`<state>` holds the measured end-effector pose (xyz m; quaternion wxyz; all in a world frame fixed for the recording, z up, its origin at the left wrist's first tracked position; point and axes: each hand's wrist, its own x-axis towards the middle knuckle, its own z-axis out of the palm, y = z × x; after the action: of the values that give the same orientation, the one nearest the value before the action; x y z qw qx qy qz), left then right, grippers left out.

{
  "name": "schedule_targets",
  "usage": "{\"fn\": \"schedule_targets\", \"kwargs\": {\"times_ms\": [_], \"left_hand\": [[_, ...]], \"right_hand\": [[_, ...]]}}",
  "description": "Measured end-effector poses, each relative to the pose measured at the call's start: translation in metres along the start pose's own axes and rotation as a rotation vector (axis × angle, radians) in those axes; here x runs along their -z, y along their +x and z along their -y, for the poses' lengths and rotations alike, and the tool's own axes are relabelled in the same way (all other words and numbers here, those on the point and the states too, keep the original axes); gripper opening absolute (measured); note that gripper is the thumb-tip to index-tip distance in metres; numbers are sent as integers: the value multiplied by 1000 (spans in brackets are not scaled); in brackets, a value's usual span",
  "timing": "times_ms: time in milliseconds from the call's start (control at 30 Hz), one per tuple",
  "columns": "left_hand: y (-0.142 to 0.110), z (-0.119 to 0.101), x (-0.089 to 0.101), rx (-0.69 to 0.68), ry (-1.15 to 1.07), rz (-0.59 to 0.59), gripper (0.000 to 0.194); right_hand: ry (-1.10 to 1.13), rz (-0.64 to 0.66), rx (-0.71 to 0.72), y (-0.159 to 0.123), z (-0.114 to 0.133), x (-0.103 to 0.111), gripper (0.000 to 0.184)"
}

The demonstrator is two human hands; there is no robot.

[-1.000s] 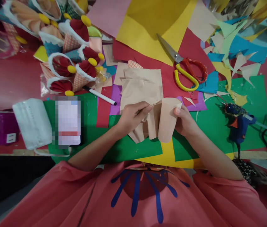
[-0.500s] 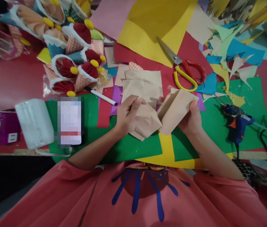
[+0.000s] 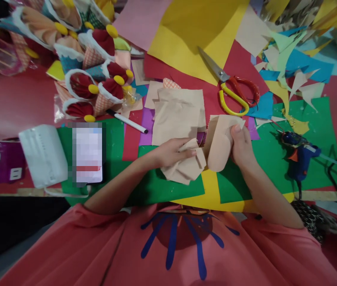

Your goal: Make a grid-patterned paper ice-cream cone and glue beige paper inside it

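A beige piece of fabric with zigzag-cut edges [image 3: 183, 169] is bunched and creased under my left hand [image 3: 174, 151], whose thumb and fingers grip it. My right hand [image 3: 241, 143] pinches the upper right side of a second beige piece of fabric [image 3: 220, 147], which curls over in a smooth fold. The two pieces meet or overlap between my hands; whether they are one length I cannot tell. Just beyond my left hand lie several flat beige fabric squares [image 3: 177, 115]. Scissors [image 3: 223, 77] with one red and one yellow handle lie beyond my right hand.
Fabric cones with white trim [image 3: 109, 89] crowd the far left. A white marker [image 3: 131, 121], a phone [image 3: 88, 153] and a white box-shaped device [image 3: 43, 155] sit at left. At right are a blue glue gun [image 3: 301, 161] with its cord and coloured fabric scraps [image 3: 284, 59].
My left hand has moved down and right, crumpling its fabric piece and uncovering more of the flat squares. The right-hand piece has turned more upright and curls over.
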<state>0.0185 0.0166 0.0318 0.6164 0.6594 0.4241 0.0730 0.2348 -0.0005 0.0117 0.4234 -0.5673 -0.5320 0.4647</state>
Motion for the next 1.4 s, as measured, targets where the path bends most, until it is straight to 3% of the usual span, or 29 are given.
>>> {"fn": "schedule_targets", "kwargs": {"times_ms": [67, 167, 333, 433, 533, 667, 767, 833, 900, 933, 967, 1067, 1100, 1167, 1333, 1400], "left_hand": [[0, 0, -3, 72, -52, 36, 43], [0, 2, -5, 164, -69, 47, 43], [-2, 4, -1, 146, -36, -31, 38], [-2, 2, 1, 106, -44, -54, 36], [-2, 1, 0, 62, -9, -81, 38], [-1, 1, -1, -36, 27, -122, 37], [-1, 2, 0, -69, -23, -126, 35], [-2, 3, 1, -77, -36, -157, 37], [-2, 5, 1, -95, -67, -186, 39], [-2, 5, 1, -106, -90, -195, 40], [-1, 6, 1, -121, -114, -202, 41], [0, 8, 0, -162, -140, -237, 40], [1, 9, -1, -179, -140, -257, 39], [3, 10, -1, -205, -151, -316, 33], [4, 12, 6, -210, -265, -502, 22], [3, 11, 11, -225, -289, -568, 21]], "right_hand": [[8, -78, 3, 1, 6, 0, 55], [-8, -61, 16, 4, 15, -1, 58], [-118, -166, 40, 8, 20, 11, 51], [-172, -213, -8, 15, 29, 29, 34], [-197, -235, -193, 38, 40, 54, 5], [-319, -308, -251, 89, 43, 92, 20], [-483, -250, 46, 113, 45, 104, 42], [-584, -244, 324, 109, 49, 94, 48], [-500, -195, 351, 90, 54, 71, 36], [-416, -124, 338, 78, 55, 56, 27], [-306, 37, 261, 65, 56, 42, 23], [-74, 425, 27, 32, 48, 7, 36], [-56, 486, -34, 25, 43, 1, 39], [-59, 508, -52, 22, 33, -1, 34], [-32, 280, -3, 36, 21, 17, 12], [18, 286, -66, 37, 23, 22, 14]]}}
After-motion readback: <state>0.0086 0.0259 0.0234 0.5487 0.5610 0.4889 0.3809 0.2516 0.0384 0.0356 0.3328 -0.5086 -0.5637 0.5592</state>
